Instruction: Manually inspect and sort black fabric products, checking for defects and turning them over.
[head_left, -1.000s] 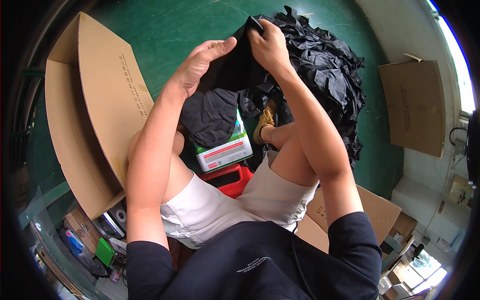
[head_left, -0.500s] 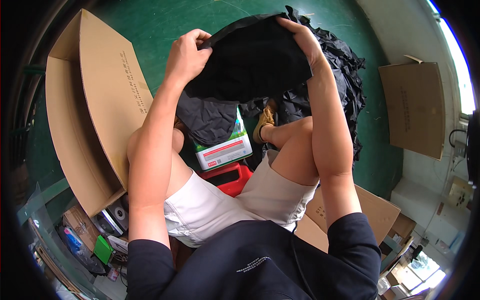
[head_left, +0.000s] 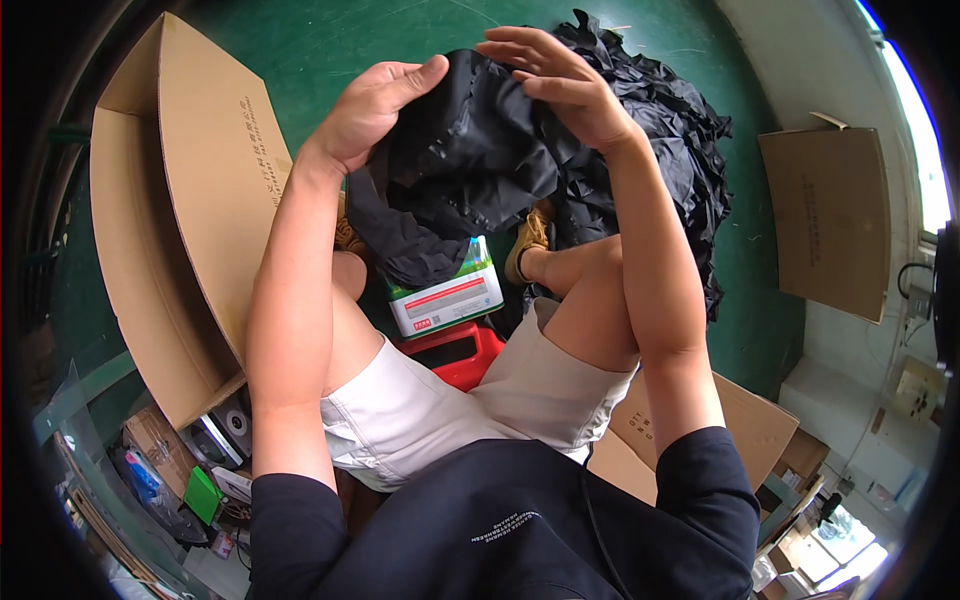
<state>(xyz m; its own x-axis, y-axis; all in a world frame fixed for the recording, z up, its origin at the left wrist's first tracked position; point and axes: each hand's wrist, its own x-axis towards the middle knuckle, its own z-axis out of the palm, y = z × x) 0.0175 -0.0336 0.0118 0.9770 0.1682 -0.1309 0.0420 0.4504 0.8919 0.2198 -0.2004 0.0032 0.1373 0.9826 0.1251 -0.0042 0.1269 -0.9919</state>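
A bunched black fabric piece (head_left: 470,140) hangs in loose folds between my hands, above the tin. At its upper left edge is my left hand (head_left: 365,115), thumb stretched out and not pinching; its other fingers are partly hidden. My right hand (head_left: 565,90) is open at the upper right, fingers spread above the cloth. Beneath, more dark fabric (head_left: 405,240) drapes over a white and green tin (head_left: 450,300) standing between my legs. A large heap of crumpled black fabric (head_left: 670,150) lies on the floor at the right.
A tall open cardboard box (head_left: 220,160) stands at my left. Behind the tin's near side is a red plastic handle (head_left: 470,360). Another cardboard box (head_left: 825,215) leans near the right wall, and cardboard (head_left: 740,430) lies by my right hip. The floor (head_left: 330,50) is green.
The fabric was stretched wide between both hands; now it has collapsed into folds and sits lower. My right hand has opened and moved left, and my left thumb has straightened.
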